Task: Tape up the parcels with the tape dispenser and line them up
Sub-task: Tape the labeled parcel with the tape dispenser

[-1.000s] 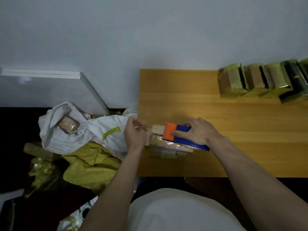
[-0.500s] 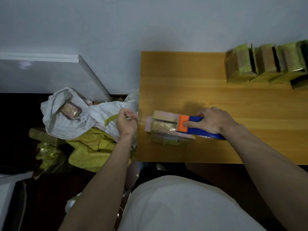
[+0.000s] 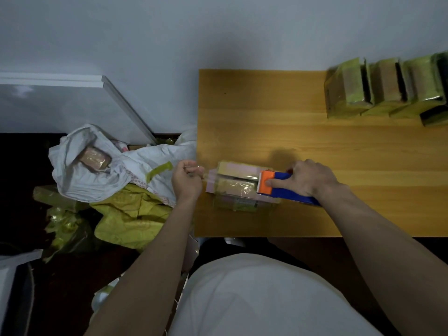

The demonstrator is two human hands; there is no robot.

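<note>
At the near left corner of the wooden table [image 3: 315, 151], my right hand [image 3: 309, 180] grips the blue-and-orange tape dispenser [image 3: 278, 186], its toothed edge on top of a parcel [image 3: 238, 187]. My left hand [image 3: 186, 180], just off the table's left edge, pinches the end of the clear tape [image 3: 210, 179] stretched across the parcel. A row of wrapped parcels [image 3: 383, 88] stands along the far right edge. Off the left edge, a white sack [image 3: 97, 175] holds another parcel.

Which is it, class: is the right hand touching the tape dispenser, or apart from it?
Touching. The head view shows the right hand gripping the blue tape dispenser, its forefinger pressed on the orange front end above the parcel.
</note>
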